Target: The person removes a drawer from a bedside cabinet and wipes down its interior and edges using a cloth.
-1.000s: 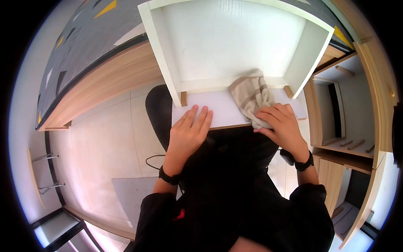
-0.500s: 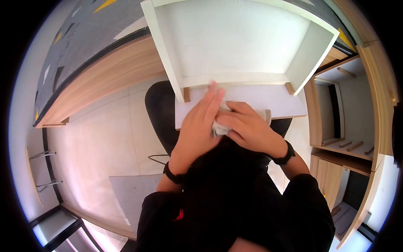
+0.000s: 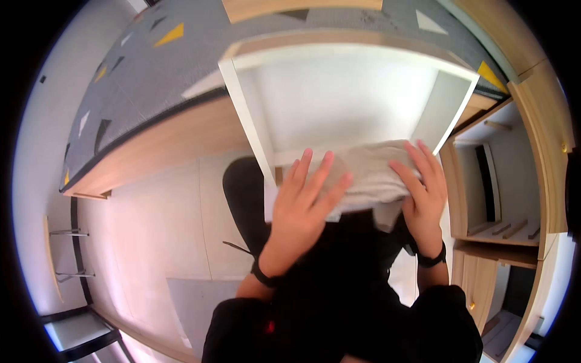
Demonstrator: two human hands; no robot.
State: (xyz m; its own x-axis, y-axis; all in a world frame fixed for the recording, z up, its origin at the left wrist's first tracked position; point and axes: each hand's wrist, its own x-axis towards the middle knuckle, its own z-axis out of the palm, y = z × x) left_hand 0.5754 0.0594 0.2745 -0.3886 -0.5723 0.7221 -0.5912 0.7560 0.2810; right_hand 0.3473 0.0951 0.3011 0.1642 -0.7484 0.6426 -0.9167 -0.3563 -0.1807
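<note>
A light grey-beige cloth (image 3: 372,175) lies bunched and partly spread between my hands, at the near side of a white drawer-like box (image 3: 246,115). My left hand (image 3: 302,202) rests at the cloth's left part with its fingers spread. At the right edge, my right hand (image 3: 423,193) touches the cloth with fingers apart, one corner hanging below it. The cloth covers much of the white board in front of the box. Some fingertips are slightly blurred. Both wrists wear dark bands.
Behind the box stretches a bed or platform with a grey patterned cover (image 3: 157,78) and a wooden side (image 3: 163,145). Open wooden cabinets (image 3: 505,181) stand on the right. A dark chair (image 3: 242,187) shows beside the box, and a grey panel (image 3: 187,302) lies on the floor.
My hands have moved apart, and the cloth that was crumpled under them is now spread wider. The view has tilted up, showing more of the grey cover behind the box.
</note>
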